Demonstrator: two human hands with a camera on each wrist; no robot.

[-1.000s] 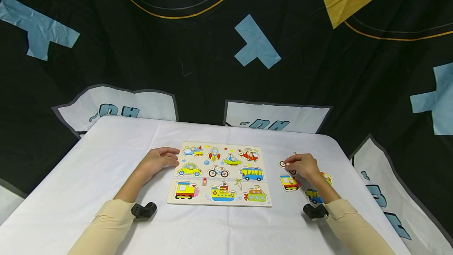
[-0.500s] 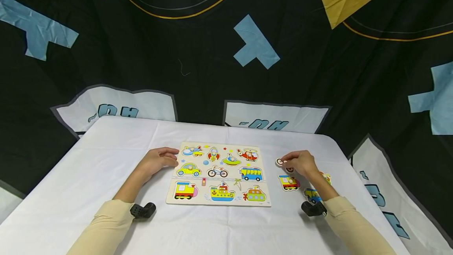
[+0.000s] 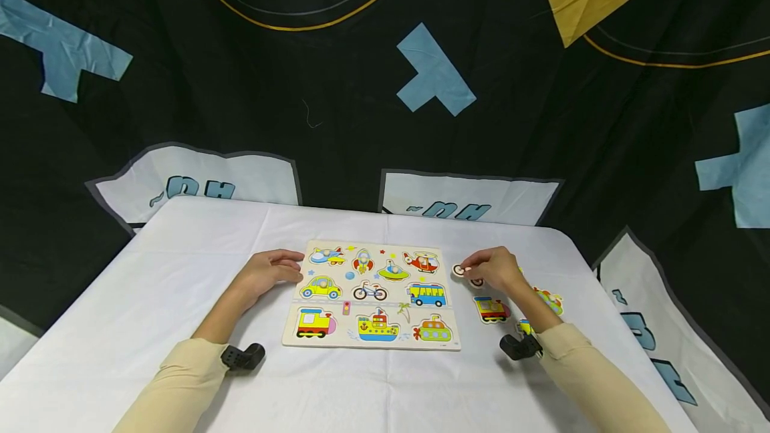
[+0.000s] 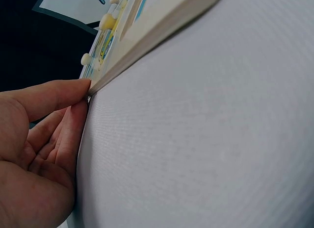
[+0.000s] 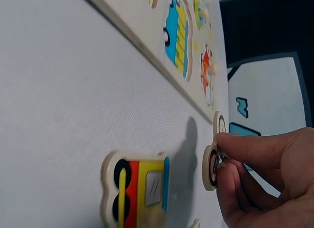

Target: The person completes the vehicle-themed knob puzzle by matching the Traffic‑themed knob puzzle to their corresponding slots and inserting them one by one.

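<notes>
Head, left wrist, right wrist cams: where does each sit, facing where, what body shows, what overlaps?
Head: on the head, looking forward and down at the white cloth-covered table; left hand, right hand, beige sleeves show.
Left wrist: on that wrist, facing the rectangular cream wooden puzzle board; part of the left hand shows.
Right wrist: on that wrist, facing the flat wooden bicycle piece; part of the right hand shows, pinching it.
Shared, head and right wrist: board, bicycle piece, red-yellow wooden train piece.

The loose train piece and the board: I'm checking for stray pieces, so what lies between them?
Only bare white tablecloth lies between the train piece and the board, as the right wrist view shows.
</notes>
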